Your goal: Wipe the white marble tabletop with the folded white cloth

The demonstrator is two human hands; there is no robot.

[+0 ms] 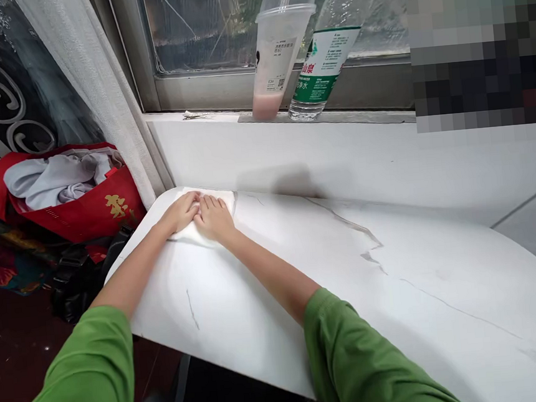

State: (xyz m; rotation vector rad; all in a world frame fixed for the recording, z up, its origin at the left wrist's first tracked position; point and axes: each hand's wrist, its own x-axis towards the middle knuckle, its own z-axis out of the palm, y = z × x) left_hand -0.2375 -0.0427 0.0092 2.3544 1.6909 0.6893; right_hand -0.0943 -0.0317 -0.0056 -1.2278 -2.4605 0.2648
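Note:
A white cloth [191, 234] lies flat at the far left corner of the white marbled table [265, 276]. My left hand [182, 213] rests on its left part, fingers pressed together and pointing right. Beside it, touching it, my right hand [215, 218] lies flat on the cloth with its fingers stretched forward. Both palms face down, and the cloth is partly hidden under them.
On the window sill [364, 116] stand a plastic cup [275, 63] with a little pink drink and a green-labelled bottle [324, 64]. Left of the table are a curtain [93, 85], a red bag [81, 211] with clothes, and a black bag [71, 281].

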